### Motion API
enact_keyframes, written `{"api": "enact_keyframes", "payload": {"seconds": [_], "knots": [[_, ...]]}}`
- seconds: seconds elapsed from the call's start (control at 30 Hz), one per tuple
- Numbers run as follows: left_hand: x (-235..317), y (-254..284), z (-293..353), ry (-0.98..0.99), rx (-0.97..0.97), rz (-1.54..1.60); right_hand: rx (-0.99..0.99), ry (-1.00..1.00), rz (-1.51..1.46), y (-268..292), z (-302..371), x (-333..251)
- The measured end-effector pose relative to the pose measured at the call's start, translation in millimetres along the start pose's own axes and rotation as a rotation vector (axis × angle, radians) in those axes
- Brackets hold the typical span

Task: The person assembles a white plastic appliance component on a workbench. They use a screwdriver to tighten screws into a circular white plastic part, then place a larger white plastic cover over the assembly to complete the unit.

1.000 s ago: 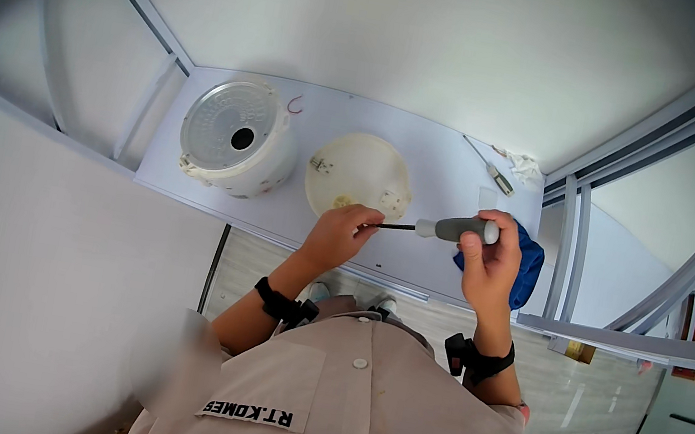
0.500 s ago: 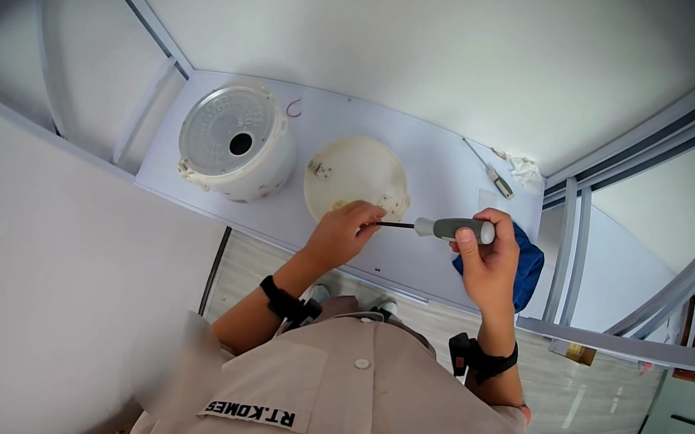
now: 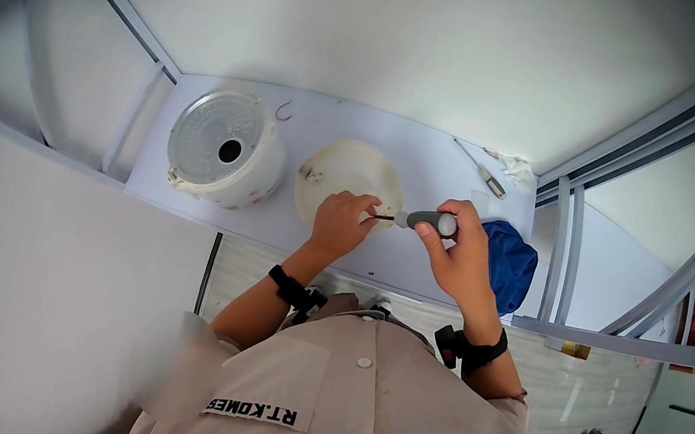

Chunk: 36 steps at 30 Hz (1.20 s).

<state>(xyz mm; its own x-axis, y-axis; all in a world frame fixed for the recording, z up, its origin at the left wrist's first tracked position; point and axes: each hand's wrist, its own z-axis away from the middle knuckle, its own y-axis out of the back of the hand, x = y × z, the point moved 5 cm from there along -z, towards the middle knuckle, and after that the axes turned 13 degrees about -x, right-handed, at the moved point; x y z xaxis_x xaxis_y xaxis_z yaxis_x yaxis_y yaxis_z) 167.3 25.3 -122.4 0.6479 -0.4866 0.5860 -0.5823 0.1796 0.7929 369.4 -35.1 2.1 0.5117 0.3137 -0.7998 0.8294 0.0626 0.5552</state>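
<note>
My right hand (image 3: 462,256) is wrapped round the grey handle of a screwdriver (image 3: 426,222), held level with its dark shaft pointing left. My left hand (image 3: 342,227) is closed in a pinch at the screwdriver's tip; whatever its fingers hold there is too small to make out. Both hands are over the near right part of a round cream-white disc (image 3: 338,160), which looks like a lid or base and has small dark fittings at its left side. The left hand hides the disc's near part.
A white round pot-like appliance (image 3: 255,174) with a clear perforated top stands on the left of the white table (image 3: 412,269). A thin reddish wire (image 3: 282,111) lies behind it. At right are a second screwdriver (image 3: 491,181), crumpled white tissue (image 3: 518,169) and a blue cloth bag (image 3: 506,267).
My right hand and the screwdriver have shifted left, nearer my left hand, and the handle has turned slightly. My left hand keeps its pinch at the tip.
</note>
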Motion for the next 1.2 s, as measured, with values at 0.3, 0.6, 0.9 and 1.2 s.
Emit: {"api": "enact_keyframes", "payload": {"seconds": [0.3,0.6,0.9,1.2], "knots": [[-25.7,-25.9,-7.8,0.109,-0.121,0.068,-0.003,0.015,0.101,-16.7,-14.0,5.0],[-21.4,-19.6,1.1,-0.045,-0.221,0.148,0.021,-0.042,0.085,-18.8,-18.2,22.6],[-29.1,-27.5,3.7,-0.033,-0.247,0.187,0.001,-0.033,0.107,-23.7,-24.1,23.1],[-17.4,-20.2,1.2,-0.016,-0.308,0.094,0.015,-0.019,0.112,-25.1,-22.3,29.1]]}}
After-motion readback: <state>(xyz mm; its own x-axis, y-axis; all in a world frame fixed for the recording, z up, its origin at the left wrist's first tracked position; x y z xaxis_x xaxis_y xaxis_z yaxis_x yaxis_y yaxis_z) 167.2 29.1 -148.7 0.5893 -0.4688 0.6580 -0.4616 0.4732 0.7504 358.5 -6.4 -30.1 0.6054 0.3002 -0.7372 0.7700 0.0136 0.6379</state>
